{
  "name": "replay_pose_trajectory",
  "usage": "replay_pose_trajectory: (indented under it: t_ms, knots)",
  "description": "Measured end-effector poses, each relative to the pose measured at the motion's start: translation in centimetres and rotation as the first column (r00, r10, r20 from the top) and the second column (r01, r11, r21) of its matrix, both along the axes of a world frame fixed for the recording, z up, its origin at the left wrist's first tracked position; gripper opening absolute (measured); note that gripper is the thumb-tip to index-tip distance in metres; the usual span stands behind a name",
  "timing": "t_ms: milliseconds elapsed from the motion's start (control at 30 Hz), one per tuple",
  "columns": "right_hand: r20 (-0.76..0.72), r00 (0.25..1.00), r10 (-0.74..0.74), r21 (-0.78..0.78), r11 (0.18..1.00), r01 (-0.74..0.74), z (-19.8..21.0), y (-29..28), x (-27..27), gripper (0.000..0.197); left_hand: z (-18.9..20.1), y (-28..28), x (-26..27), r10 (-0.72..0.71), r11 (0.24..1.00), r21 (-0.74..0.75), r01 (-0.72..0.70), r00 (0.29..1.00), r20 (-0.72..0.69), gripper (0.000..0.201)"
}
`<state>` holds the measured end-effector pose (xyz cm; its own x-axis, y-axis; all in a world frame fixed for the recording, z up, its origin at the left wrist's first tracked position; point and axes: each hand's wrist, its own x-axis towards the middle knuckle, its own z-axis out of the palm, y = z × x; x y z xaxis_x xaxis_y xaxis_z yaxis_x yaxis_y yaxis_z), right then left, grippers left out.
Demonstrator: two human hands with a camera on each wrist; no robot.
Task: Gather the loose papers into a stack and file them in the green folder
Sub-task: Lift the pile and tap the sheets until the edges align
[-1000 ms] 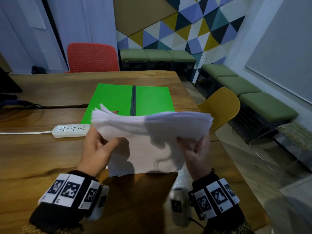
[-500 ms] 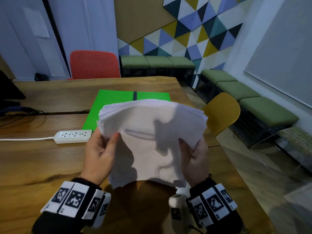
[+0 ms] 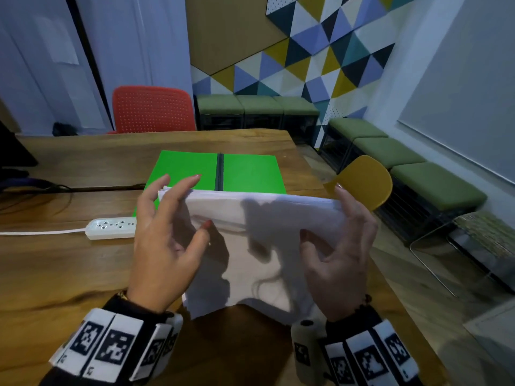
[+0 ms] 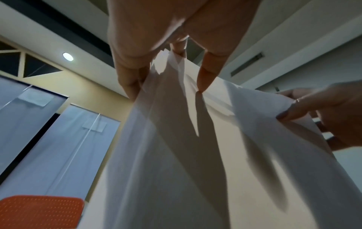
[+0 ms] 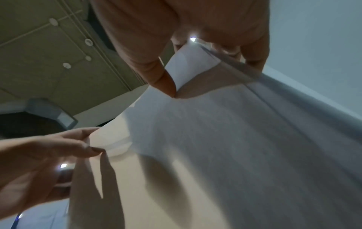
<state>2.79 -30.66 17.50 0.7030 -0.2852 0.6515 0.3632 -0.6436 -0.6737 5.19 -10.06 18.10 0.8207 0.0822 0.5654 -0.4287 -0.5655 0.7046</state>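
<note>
A thick stack of white papers stands on edge over the wooden table, tilted toward me. My left hand holds its upper left corner, thumb on the front sheet and long fingers behind the top edge. My right hand holds the upper right edge the same way. In the left wrist view the thumb tip presses the stack; the right wrist view shows the thumb on the stack too. The green folder lies flat and opened out just behind the stack.
A white power strip with its cord lies left of my left hand. Dark cables run along the table's left side. A red chair stands at the far edge, a yellow chair at the right edge.
Both hands have slid up from the stack's lower sides to its top corners and their fingers have straightened. The sheets' top edges look more even than a second ago.
</note>
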Motion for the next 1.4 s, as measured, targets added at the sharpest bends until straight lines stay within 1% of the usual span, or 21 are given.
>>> replay_pose_trajectory:
  t_ms: [133,400,467,533,600,633,667,700,767,800,833,900,967,1033,1067,1100,1167,1233,1300,1367,1400]
  knots:
    - [0.027,0.999,0.036,-0.049,0.998,-0.035,0.0,0.3,-0.3,0.055,0.1,-0.1,-0.1,-0.020,0.999,0.036,0.020,1.000,0.002,0.060]
    - [0.031,0.991,0.134,0.120,0.983,-0.136,0.2,-0.5,-0.2,0.061,0.0,0.5,0.4,-0.098,0.995,-0.017,0.099,0.995,0.028,0.053]
    - [0.025,0.988,0.151,0.263,0.953,-0.153,0.2,-0.7,-0.2,0.075,-0.1,0.8,0.6,-0.091,0.993,-0.076,0.093,0.995,0.032,0.053]
    - [0.010,0.979,0.202,0.377,0.906,-0.191,-0.3,-1.6,0.3,0.088,0.0,1.1,0.7,-0.149,0.970,-0.192,0.152,0.988,0.032,0.064]
    - [-0.049,0.952,0.302,0.439,0.863,-0.251,-1.2,-2.6,1.3,0.087,-0.6,1.6,1.0,-0.260,0.893,-0.387,0.229,0.965,-0.030,0.089]
    - [-0.080,0.933,0.352,0.462,0.842,-0.278,-1.8,-3.0,1.8,0.078,-0.9,1.8,1.0,-0.317,0.842,-0.485,0.235,0.944,-0.093,0.095]
    - [-0.101,0.918,0.383,0.494,0.820,-0.288,-2.3,-3.2,2.3,0.064,-1.5,2.1,1.3,-0.357,0.817,-0.534,0.217,0.918,-0.173,0.092]
    - [-0.111,0.912,0.394,0.511,0.810,-0.288,-2.7,-3.2,2.6,0.047,-2.0,2.1,1.5,-0.397,0.815,-0.534,0.223,0.887,-0.234,0.078]
    - [-0.087,0.914,0.396,0.469,0.826,-0.313,-2.9,-2.7,2.8,0.028,-2.7,1.4,1.7,-0.358,0.864,-0.457,0.211,0.895,-0.265,0.021]
    - [-0.052,0.917,0.396,0.441,0.833,-0.335,-2.7,-2.4,2.7,0.023,-2.8,1.0,1.7,-0.308,0.878,-0.444,0.178,0.920,-0.242,0.004]
    - [-0.008,0.919,0.395,0.419,0.836,-0.355,-2.4,-2.1,2.6,0.020,-2.9,0.6,1.8,-0.270,0.883,-0.441,0.159,0.942,-0.200,0.013]
    - [0.068,0.918,0.390,0.384,0.839,-0.385,-2.0,-2.0,2.5,0.020,-2.6,0.5,1.8,-0.259,0.861,-0.482,0.161,0.955,-0.144,0.012]
    - [0.050,0.918,0.393,0.396,0.836,-0.379,-2.8,-2.1,2.4,0.028,-2.9,0.9,1.8,-0.303,0.855,-0.484,0.185,0.936,-0.178,0.015]
    - [-0.041,0.920,0.390,0.408,0.847,-0.341,-4.4,-2.3,2.3,0.044,-4.1,1.1,1.6,-0.353,0.878,-0.430,0.210,0.890,-0.287,0.015]
    - [-0.082,0.925,0.372,0.387,0.867,-0.314,-5.1,-2.3,2.2,0.048,-4.9,1.0,1.4,-0.344,0.907,-0.361,0.217,0.876,-0.337,0.013]
    - [-0.109,0.932,0.347,0.363,0.886,-0.288,-5.6,-2.2,2.2,0.049,-5.6,1.0,1.3,-0.305,0.939,-0.272,0.210,0.875,-0.376,0.022]
    - [-0.143,0.944,0.297,0.327,0.915,-0.238,-6.1,-2.0,2.3,0.048,-6.2,1.1,1.6,-0.202,0.979,-0.075,0.188,0.912,-0.358,0.047]
    - [-0.148,0.949,0.277,0.343,0.915,-0.213,-5.8,-1.6,2.4,0.043,-5.7,1.3,2.2,-0.146,0.985,0.038,0.167,0.934,-0.326,0.038]
    - [-0.168,0.953,0.253,0.348,0.919,-0.183,-5.8,-1.3,2.2,0.052,-5.3,1.6,2.6,-0.158,0.986,-0.012,0.166,0.912,-0.378,0.037]
    - [-0.279,0.948,0.154,0.313,0.948,-0.062,-6.8,-1.5,2.0,0.083,-5.5,2.1,2.7,-0.111,0.994,-0.016,0.112,0.939,-0.325,0.030]
    - [-0.352,0.931,0.097,0.308,0.951,0.018,-7.7,-1.9,1.7,0.097,-5.4,1.9,2.5,-0.125,0.990,-0.099,0.098,0.936,-0.329,0.022]
